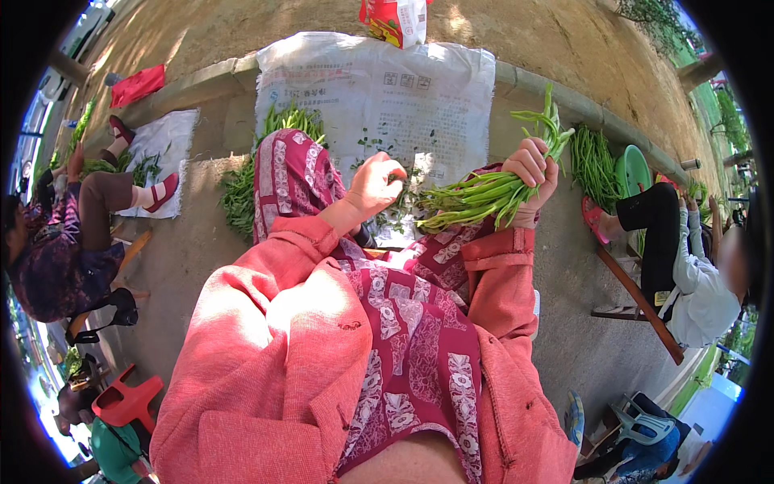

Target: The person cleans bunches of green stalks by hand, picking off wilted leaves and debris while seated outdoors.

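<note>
My right hand is closed around a bunch of green vegetable stems, over my knee on the right. Long stem ends lie towards the left, and more stick up above the fist. My left hand is held over the middle with curled fingers; nothing shows in it. Beneath both hands lies a white woven plastic sack bearing print, with small torn leaves scattered on it. Leafy greens are heaped beside my left knee, and more green stems lie just beyond that knee, partly hidden.
A low kerb runs behind the sack, with a red and white bag beyond. At the right are a pile of green stems, a green basin and a seated person. Another person sits at the left by a white sheet.
</note>
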Motion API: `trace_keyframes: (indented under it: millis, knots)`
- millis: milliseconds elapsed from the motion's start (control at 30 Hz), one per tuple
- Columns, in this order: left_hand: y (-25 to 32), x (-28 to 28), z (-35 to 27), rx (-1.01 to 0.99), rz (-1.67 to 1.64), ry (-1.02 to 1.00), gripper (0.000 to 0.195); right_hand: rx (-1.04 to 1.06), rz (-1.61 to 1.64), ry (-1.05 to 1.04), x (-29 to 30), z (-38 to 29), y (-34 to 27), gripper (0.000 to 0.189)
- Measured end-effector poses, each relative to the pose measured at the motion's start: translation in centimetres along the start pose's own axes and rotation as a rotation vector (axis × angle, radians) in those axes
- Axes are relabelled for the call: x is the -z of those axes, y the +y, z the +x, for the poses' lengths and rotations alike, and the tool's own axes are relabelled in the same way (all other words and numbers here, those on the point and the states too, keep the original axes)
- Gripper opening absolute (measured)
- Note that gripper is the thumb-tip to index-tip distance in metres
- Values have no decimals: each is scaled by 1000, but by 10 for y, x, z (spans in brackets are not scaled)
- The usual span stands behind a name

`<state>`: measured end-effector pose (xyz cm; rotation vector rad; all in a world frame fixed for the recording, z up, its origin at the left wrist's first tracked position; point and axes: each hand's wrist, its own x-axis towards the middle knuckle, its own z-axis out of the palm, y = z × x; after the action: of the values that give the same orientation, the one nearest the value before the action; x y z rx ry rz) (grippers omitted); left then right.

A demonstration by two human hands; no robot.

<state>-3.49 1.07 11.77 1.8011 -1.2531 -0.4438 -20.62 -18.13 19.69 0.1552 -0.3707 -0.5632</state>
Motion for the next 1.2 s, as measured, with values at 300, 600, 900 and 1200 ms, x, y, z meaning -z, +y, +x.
trace_keyframes:
  millis: [300, 600, 900, 1200]
  knots:
    - [50, -9, 1, -184, -309, -152, 13, -31, 1, 11, 1, 4, 5, 11]
    - [45, 14, -2, 149, -615, -285, 8, -28, -27, 10, 4, 2, -1, 12]
    - [27, 16, -10, 524, -1124, -387, 8, -29, -130, 47, 7, 2, -4, 13]
    - [-1, -3, -12, 847, -1387, -176, 5, -75, -309, 58, 8, 3, 1, 13]
